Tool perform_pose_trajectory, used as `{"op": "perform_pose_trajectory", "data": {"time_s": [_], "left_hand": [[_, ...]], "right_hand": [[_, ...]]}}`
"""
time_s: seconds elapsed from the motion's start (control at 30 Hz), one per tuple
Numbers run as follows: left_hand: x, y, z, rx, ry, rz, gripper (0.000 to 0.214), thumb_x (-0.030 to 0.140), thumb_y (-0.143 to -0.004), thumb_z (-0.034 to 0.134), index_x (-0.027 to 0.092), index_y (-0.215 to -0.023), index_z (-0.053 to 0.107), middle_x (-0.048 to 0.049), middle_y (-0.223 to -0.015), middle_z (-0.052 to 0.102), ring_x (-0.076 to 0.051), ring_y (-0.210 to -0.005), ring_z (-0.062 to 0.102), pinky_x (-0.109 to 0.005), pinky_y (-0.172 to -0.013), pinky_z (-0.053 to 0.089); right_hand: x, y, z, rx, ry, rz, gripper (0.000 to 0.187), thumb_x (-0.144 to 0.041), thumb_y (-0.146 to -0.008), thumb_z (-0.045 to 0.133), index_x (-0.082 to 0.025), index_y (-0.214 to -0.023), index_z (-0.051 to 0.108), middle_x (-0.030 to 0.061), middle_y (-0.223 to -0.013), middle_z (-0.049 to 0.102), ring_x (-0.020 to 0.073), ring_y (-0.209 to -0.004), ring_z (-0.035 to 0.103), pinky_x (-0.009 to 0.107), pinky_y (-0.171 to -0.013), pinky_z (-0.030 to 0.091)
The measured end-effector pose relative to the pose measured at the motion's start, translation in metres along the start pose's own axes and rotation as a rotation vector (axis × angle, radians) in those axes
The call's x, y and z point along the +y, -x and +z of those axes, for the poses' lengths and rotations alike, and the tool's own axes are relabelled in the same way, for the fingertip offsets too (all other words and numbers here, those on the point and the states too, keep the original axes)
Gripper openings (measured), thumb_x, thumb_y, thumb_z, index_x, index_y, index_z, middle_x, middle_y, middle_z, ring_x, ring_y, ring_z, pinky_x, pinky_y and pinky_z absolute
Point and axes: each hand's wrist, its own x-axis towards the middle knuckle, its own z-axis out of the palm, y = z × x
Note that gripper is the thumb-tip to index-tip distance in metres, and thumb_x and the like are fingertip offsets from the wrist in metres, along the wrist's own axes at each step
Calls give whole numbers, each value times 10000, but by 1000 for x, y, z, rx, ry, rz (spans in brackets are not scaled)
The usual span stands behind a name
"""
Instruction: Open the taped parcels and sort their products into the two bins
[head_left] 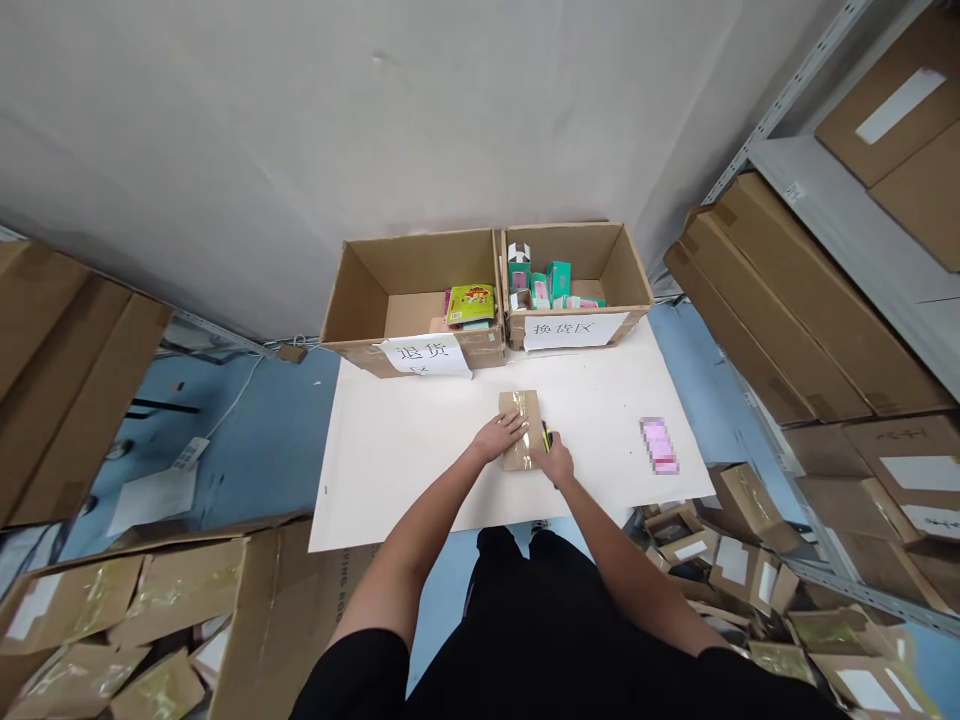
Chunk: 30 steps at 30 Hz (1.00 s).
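A small brown cardboard parcel (523, 408) sealed with clear tape lies on the white table (405, 450). My left hand (501, 436) rests flat on its left side, fingers stretched out, holding it down. My right hand (557, 463) is closed at the parcel's right edge around a small yellow and black tool (546, 436), perhaps a box cutter, whose tip touches the parcel.
Two open cardboard boxes with paper labels stand at the table's far edge: the left box (415, 300) holds a colourful packet, the right box (576, 280) several teal cartons. A pink object (659, 446) lies on the table's right. Taped parcels (112, 620) pile at both sides; shelves (825, 300) carry cartons.
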Motion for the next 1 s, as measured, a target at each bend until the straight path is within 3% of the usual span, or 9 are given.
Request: {"op": "perform_pose_trajectory", "data": {"time_s": [0.1,0.2,0.3,0.4,0.47,0.57,0.73,1.0], "left_hand": [[-1,-1,16,26,48,-102,659,147,-964,533,395,-1573,500,4,-1732,386,-214,-1636,254,-439,-1277,328],[12,2,38,94,10,-288,700,224,-981,530,311,-1661,386,-81,-1762,312,-318,-1637,234,-540,-1243,361],[37,-1,58,147,-39,-497,790,337,-987,555,156,-1704,275,-225,-1745,284,-431,-1602,264,-635,-1205,365],[59,-9,70,192,-62,-615,792,371,-1011,527,86,-1699,257,-276,-1719,310,-433,-1612,239,-647,-1241,307],[66,-13,73,205,-51,-644,797,389,-1015,532,80,-1698,262,-283,-1714,317,-430,-1626,209,-643,-1260,281],[66,-17,70,209,-37,-664,789,408,-1018,542,98,-1695,283,-294,-1701,336,-447,-1615,237,-654,-1245,307],[63,-19,65,221,-92,-675,759,403,-1034,518,102,-1692,290,-314,-1672,375,-466,-1598,272,-683,-1205,353],[64,-18,61,190,-146,-667,747,421,-1045,521,80,-1678,319,-328,-1657,390,-463,-1581,314,-651,-1193,388]], "right_hand": [[4,0,-2,-28,50,30,668,-563,-803,839,-271,-1300,502,79,-1142,745,279,-1037,733,302,-762,517],[-23,-31,-20,1,157,8,827,-563,-709,922,-256,-1344,489,100,-1154,742,300,-1064,726,307,-776,507],[-53,-64,-40,29,192,-120,769,-519,-754,911,-253,-1340,490,98,-1151,745,286,-1058,714,293,-785,490],[-58,-74,-54,91,128,-187,513,-515,-938,741,-252,-1307,500,72,-1097,744,254,-1010,722,272,-767,486],[-47,-68,-60,110,11,-101,332,-505,-1077,502,-243,-1279,509,39,-968,733,214,-859,741,254,-706,486],[-19,-46,-65,-33,-182,11,299,-424,-1127,313,-233,-1191,533,-31,-756,655,153,-568,692,225,-584,467],[6,-18,-58,-219,-306,15,204,-376,-1096,424,-232,-1015,543,-86,-625,552,111,-410,615,188,-488,427],[-7,-25,-51,-279,-345,24,209,-377,-1099,474,-237,-949,516,-99,-593,529,96,-375,555,181,-472,434]]}}
